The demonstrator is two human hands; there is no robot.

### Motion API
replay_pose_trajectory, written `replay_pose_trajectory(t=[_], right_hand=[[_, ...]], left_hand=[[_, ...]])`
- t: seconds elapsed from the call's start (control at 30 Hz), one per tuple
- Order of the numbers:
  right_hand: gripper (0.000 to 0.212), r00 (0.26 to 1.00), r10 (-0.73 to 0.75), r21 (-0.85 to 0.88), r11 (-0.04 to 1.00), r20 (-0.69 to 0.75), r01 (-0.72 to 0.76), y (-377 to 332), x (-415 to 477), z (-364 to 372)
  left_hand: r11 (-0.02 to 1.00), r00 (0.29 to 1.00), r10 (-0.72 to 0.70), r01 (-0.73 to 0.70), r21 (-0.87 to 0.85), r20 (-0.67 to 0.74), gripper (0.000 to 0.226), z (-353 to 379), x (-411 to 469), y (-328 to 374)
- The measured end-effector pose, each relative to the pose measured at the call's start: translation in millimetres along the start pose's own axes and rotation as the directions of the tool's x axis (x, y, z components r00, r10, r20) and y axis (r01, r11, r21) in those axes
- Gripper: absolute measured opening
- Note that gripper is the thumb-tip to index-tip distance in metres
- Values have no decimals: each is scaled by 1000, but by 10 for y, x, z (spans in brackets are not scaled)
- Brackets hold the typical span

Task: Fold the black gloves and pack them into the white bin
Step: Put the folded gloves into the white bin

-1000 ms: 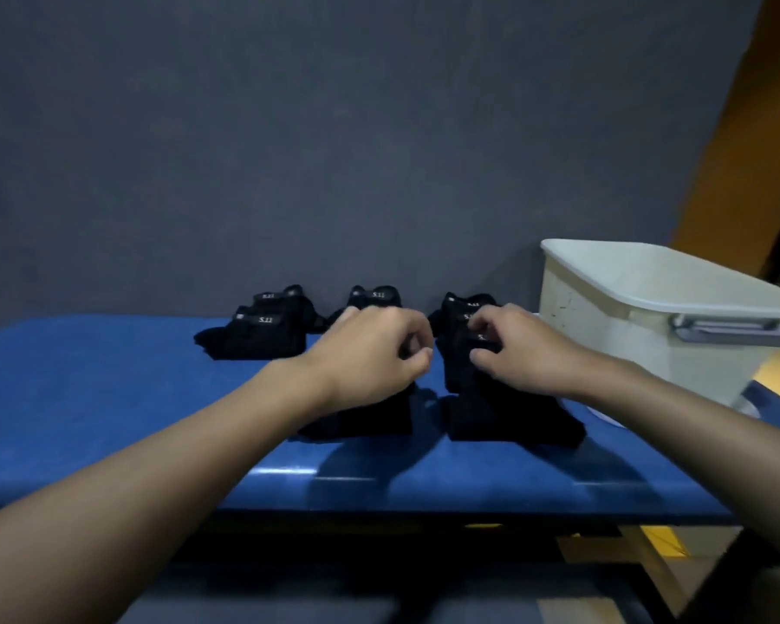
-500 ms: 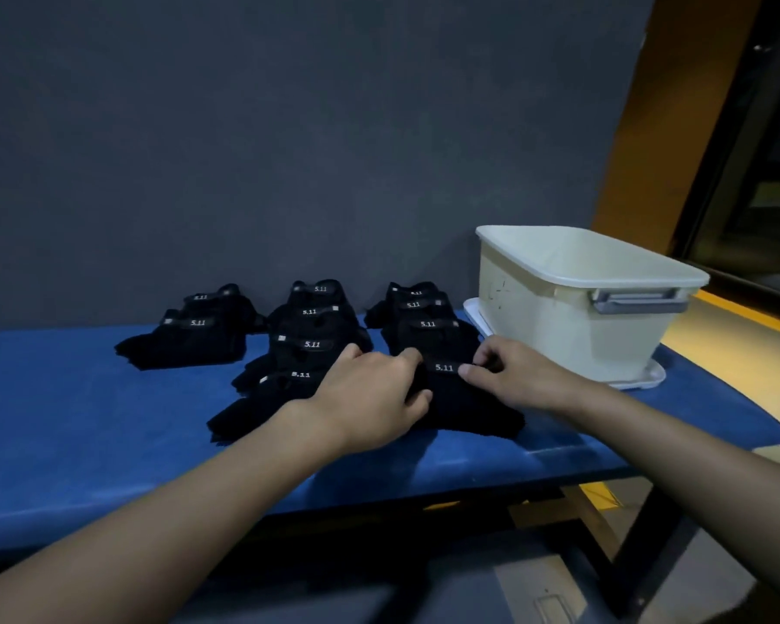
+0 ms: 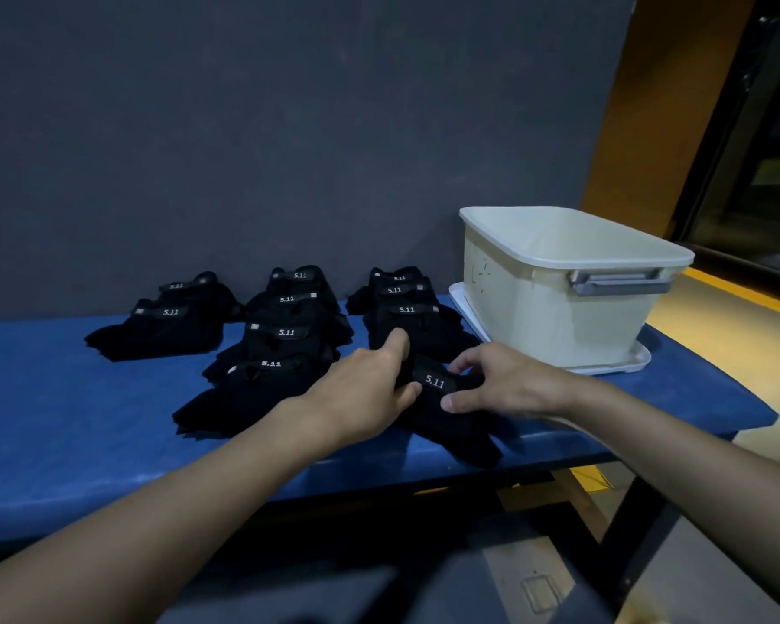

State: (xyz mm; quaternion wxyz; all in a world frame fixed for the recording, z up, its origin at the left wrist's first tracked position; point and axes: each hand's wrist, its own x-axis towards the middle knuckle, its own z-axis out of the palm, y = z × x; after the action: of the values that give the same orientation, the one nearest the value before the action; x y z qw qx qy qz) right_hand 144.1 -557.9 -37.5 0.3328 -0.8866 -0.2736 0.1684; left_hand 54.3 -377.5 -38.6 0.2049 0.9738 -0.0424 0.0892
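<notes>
Three piles of gloves (image 3: 284, 349), one bin (image 3: 536, 322)

Bare bench (image 3: 41, 398) left of glove stacks (image 3: 284, 335); white bin (image 3: 555, 317) blocks the right.

Behind the blue padded bench top (image 3: 41, 398), at 12 o'clock, the dark grey wall (image 3: 289, 128). At 2 o'clock on the bench top, the white rectangular plastic bin (image 3: 555, 317), standing on a flat white plastic lid (image 3: 640, 360). Just at 9 o'clock of the bin, a row of folded black fabric gloves (image 3: 406, 313), overlapping back to front; at 9 o'clock of that, a second such row (image 3: 284, 335); further toward 9 o'clock, apart, a smaller pile of gloves (image 3: 163, 326). At the 6 o'clock end of the bin-side row, one black fabric glove (image 3: 458, 432), left hand (image 3: 365, 389) pinching its 9 o'clock side, right hand (image 3: 509, 389) its 3 o'clock side.
</notes>
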Motion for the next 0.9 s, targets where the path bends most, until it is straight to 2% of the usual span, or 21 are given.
replay_pose_trajectory(t=[0.13, 0.27, 0.33, 0.43, 0.53, 0.6, 0.7, 0.8, 0.9], right_hand=[[19, 999, -40, 119, 992, 9, 38, 31, -91, 0], [14, 997, -73, 272, 959, -26, 77, 38, -190, -52], [15, 991, -115, 326, 936, -62, 129, -2, -192, -116], [14, 962, -212, 406, 875, -169, 264, -194, -131, -305], [18, 924, -265, 505, 778, -276, 374, -484, -33, -593], [18, 889, -307, 520, 726, -339, 450, -660, 42, -798], [17, 845, -323, 481, 710, -427, 514, -853, 198, -1082], [19, 827, -268, 479, 710, -494, 516, -893, 376, -1311], [19, 831, -205, 466, 746, -518, 475, -807, 518, -1482]], left_hand=[[970, 995, -69, 51, -237, -68, 35, 9, 8, 33], [855, 988, -107, 34, -517, -112, 35, 7, 64, 69], [789, 978, -109, -23, -613, -176, 37, -104, 122, 96], [739, 940, -97, -153, -656, -328, 40, -464, 300, 195], [720, 873, -61, -298, -627, -484, 36, -931, 537, 309], [721, 839, -61, -338, -605, -541, 35, -1197, 692, 351], [709, 827, -110, -323, -627, -551, 36, -1402, 893, 375], [677, 808, -191, -302, -671, -557, 51, -1424, 1085, 399], [559, 852, -272, -239, -794, -448, 57, -1325, 1338, 484]])
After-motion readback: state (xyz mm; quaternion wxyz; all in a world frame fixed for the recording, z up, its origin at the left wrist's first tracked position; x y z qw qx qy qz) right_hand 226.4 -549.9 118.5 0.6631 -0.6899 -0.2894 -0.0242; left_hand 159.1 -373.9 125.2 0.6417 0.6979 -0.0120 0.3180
